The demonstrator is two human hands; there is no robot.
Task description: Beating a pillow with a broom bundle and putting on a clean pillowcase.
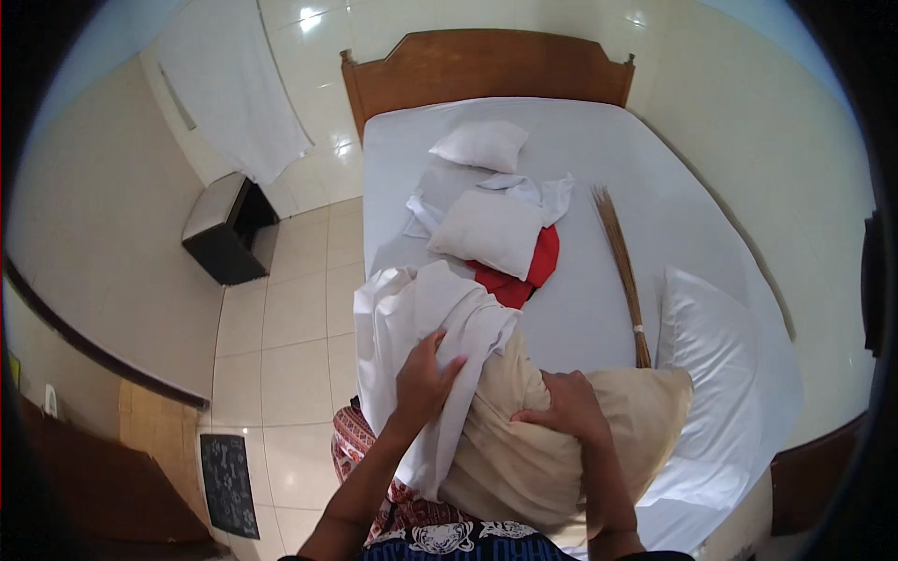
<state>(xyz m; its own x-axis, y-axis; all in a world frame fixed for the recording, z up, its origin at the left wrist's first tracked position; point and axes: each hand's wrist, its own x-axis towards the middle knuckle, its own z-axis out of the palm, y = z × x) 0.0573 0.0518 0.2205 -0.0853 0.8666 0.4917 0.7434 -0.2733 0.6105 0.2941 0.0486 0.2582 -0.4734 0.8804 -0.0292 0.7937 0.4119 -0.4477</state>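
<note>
My left hand [424, 382] grips a fold of bunched white cloth [400, 322], its fingers partly lost in the folds. Beige fabric [519, 456], which looks like a pillowcase or cover, spreads across my lap and the near edge of the bed. My right hand [572, 407] holds a gathered part of it, thumb on top. The white cloth overlaps the beige one between my two hands. Just right of the beige fabric lies a white pillow [715, 393], its near side touching it.
On the white-sheeted bed [561, 308] lie a stick broom [623, 280], a small white pillow [484, 145], a white cushion [491, 231] and red cloth [547, 256]. A wooden headboard [491, 66] closes the far end. Leftward are a dark nightstand [224, 238] and a floor mat [230, 484].
</note>
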